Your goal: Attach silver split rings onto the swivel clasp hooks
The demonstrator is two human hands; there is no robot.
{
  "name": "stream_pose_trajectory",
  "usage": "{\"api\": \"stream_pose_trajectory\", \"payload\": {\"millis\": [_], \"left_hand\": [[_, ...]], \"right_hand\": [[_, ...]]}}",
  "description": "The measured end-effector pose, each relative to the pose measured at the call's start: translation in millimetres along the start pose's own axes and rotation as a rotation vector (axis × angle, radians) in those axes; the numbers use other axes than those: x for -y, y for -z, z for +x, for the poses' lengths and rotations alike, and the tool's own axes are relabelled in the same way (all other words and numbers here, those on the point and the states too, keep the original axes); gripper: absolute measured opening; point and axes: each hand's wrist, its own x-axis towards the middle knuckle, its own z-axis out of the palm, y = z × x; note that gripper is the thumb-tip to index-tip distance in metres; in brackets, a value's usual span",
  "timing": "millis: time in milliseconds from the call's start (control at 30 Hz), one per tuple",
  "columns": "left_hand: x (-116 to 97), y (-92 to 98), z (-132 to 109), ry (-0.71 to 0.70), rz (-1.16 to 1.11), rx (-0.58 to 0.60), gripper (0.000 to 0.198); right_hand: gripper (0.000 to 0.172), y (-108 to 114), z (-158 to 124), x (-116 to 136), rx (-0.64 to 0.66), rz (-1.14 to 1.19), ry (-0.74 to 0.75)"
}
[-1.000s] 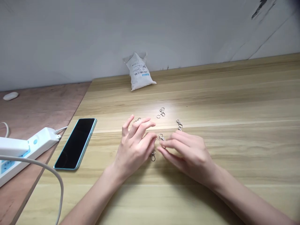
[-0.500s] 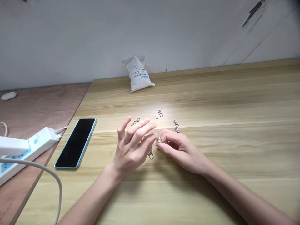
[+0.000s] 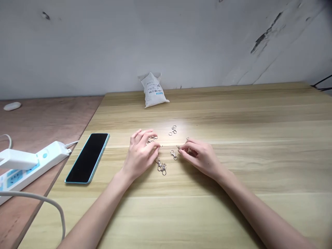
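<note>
Swivel clasps [image 3: 173, 154] are lying all around the hands on a pale wooden desk [image 3: 233, 114], and one of them is sitting in the gap between the two hands, just off the fingertips of the right hand [image 3: 199, 155]. Right below the inner edge of the left hand [image 3: 140, 155], a linked pair [image 3: 161, 166] is lying on the wood, almost touching it. A tangle of clasps [image 3: 152, 139] is poking out just under the left fingertips, while a ring clasp [image 3: 172, 130] is resting a little ahead of the hands, between them.

The left hand is hanging in a loose, half-open curve over that tangle, and I can't tell whether it's gripping anything. The right hand is curling half shut, thumb and fingers drawing close, with a half-hidden clasp [image 3: 187, 139] peeking out beyond its fingers. Is it pinching that clasp? I can't tell from here!

Off to the left of the left hand, a black phone [image 3: 86, 158] is lying on the desk, and a white power strip [image 3: 33, 162] is sitting farther out on a reddish board [image 3: 52, 119]. Well ahead of both hands, a white pouch [image 3: 153, 90] is leaning against the wall [image 3: 103, 45].
</note>
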Motion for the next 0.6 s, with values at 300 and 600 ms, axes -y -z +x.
{"api": "stream_pose_trajectory", "payload": {"millis": [300,600], "left_hand": [[-8.1,-8.6,-3.7,-0.014,-0.131,0.111,0.014],[1.6,-12.3,-8.5,0.063,-0.238,0.137,0.012]], "right_hand": [[0.018,0.2,1.6,-1.2,-0.004,0.009,-0.037],[0.017,-3.2,1.0,-10.1,-0.091,0.041,-0.073]]}}
